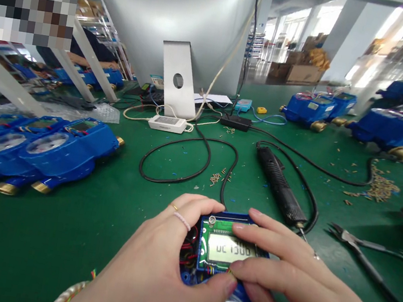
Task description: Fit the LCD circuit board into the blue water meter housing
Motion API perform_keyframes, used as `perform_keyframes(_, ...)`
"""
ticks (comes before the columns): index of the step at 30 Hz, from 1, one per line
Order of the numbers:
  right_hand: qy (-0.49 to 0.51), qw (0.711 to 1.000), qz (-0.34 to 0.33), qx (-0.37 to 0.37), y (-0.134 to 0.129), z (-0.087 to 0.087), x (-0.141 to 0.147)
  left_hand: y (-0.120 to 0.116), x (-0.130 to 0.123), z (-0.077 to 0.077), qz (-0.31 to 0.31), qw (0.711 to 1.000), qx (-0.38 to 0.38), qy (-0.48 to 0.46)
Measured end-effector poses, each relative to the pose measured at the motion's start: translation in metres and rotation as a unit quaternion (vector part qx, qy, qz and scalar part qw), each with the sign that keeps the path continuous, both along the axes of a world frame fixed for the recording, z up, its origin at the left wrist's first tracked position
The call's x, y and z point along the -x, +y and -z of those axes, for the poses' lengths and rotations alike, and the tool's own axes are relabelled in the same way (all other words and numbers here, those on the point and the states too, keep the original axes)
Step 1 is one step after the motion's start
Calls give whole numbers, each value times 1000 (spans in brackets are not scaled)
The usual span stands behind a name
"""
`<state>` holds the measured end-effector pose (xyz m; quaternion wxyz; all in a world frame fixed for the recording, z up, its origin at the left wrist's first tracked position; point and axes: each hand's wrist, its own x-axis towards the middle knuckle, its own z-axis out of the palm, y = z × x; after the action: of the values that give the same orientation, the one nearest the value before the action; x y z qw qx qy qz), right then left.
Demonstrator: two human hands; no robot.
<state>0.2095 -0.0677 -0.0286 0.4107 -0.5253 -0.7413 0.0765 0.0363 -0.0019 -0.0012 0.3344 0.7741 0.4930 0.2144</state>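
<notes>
Right in front of me is a blue water meter (pixel 242 301) with its electronics compartment uncovered. A green circuit board (pixel 203 247) lies in the compartment, and its LCD screen (pixel 226 248) shows dark characters. My left hand (pixel 156 250) wraps around the left side, its index finger at the far edge and its thumb by the near edge of the board. From the right, my right hand (pixel 293 270) grips the meter, with fingertips over the board and screen. Red and black wires (pixel 190 250) show beside the board. The meter's dial is partly hidden under my hands.
Blue meters (pixel 69 144) line the left; others (pixel 310 106) stand back right. A black electric screwdriver (pixel 280 183) with a looping cable, cutting pliers (pixel 347 238) and loose screws (pixel 381 188) lie rightward. A monitor (pixel 179 21) stands behind. Another person's arm (pixel 89 61) shows at left.
</notes>
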Motion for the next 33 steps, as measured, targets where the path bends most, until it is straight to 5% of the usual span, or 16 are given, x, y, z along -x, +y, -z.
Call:
perform_keyframes(5, -41, 999, -10, -20, -3, 6, -5, -1, -3, 1, -1, 1000, -26, 10)
perform_keyframes(9, 72, 991, 24, 106, -9, 10, -3, 0, -4, -2, 14, 999, -19, 26)
perform_keyframes(15, 332, 905, 49, 260, -7, 15, 6, 9, 3, -10, 39, 997, 72, 7)
perform_keyframes(20, 364, 892, 41, 266, -7, 15, 8, 22, 22, -16, 117, 961, 239, -70)
perform_keyframes(33, 380, 887, 8, 262, -6, 14, 8, 26, 37, -11, 158, 964, 189, -102)
